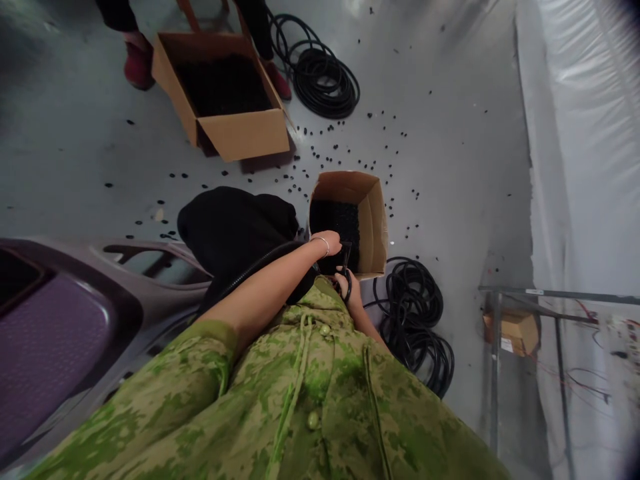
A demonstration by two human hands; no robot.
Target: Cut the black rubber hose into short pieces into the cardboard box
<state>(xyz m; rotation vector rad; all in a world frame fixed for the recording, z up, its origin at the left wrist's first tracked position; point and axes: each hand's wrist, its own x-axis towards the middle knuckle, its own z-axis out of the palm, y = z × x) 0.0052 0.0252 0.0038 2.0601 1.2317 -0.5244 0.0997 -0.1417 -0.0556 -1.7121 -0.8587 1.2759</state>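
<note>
My left hand (326, 241), a bangle on its wrist, is closed over the near part of a small cardboard box (374, 220). What its fingers hold is hidden. Just below it, my right hand (349, 285) is closed around a black looped item (349, 288), too dark to tell its kind. A thin dark part (346, 252) shows between the two hands. Many small black pieces (345, 217) fill the lower part of the box. Along my left forearm runs a black hose (260, 263), its end out of sight near my hands.
A larger cardboard box (250, 133) of black pieces stands between another person's red shoes (139, 65). Coiled black hoses lie beyond (327, 80) and at right (413, 300). Small black rings dot the floor. A purple chair (60, 347) is at left, a metal frame (495, 373) at right.
</note>
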